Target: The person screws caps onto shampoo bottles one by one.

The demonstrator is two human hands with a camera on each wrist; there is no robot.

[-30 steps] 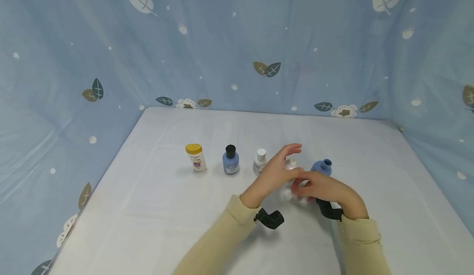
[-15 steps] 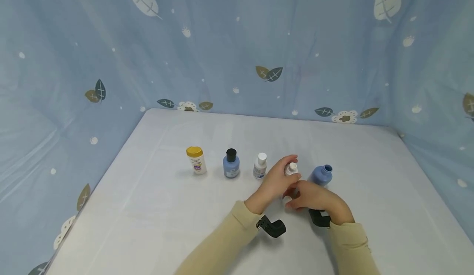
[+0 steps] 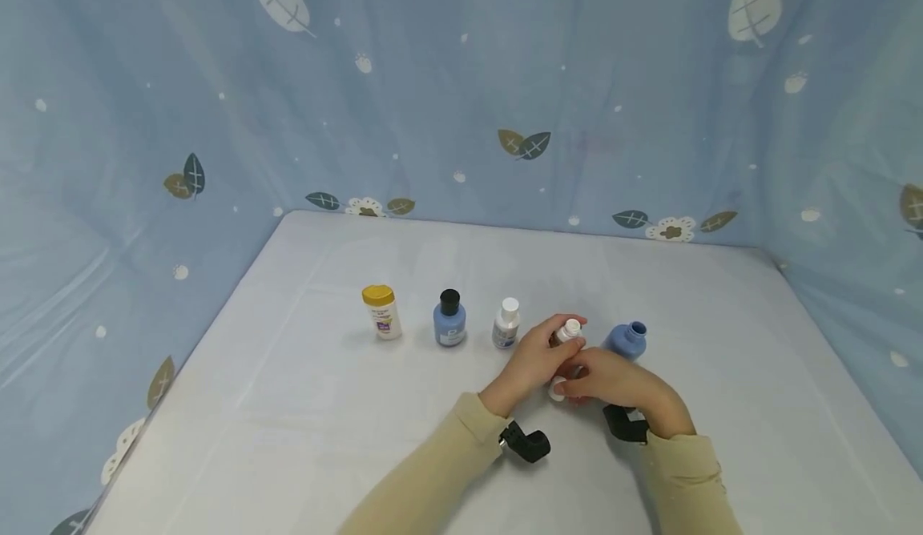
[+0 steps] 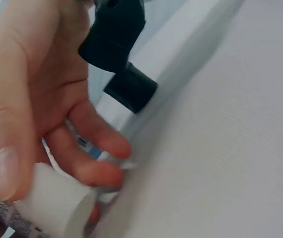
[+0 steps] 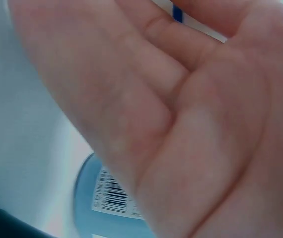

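Observation:
In the head view, my left hand (image 3: 530,363) curls its thumb and fingers round a small bottle with a white top (image 3: 572,328). Just nearer to me, my right hand (image 3: 613,379) pinches a white cylindrical piece (image 3: 558,388), its round end facing front left. Seen from the left wrist, this white cylinder (image 4: 57,201) has dark print beside it and lies against the left thumb (image 4: 12,173). Whether it is a cap or a capped bottle's end is partly hidden. The right palm (image 5: 181,124) fills the right wrist view, with a blue bottle (image 5: 114,218) below.
A blue bottle with no cap (image 3: 626,341) stands right of my hands. To the left stand a white bottle (image 3: 506,327), a blue bottle with a black cap (image 3: 450,323) and a white bottle with a yellow cap (image 3: 384,315). A patterned blue curtain (image 3: 433,102) encloses the white table (image 3: 303,439).
My right hand has moved left and nearer with the white piece. The left fingers have come closer round the white-topped bottle. The view has shifted slightly; the row of bottles stands as before.

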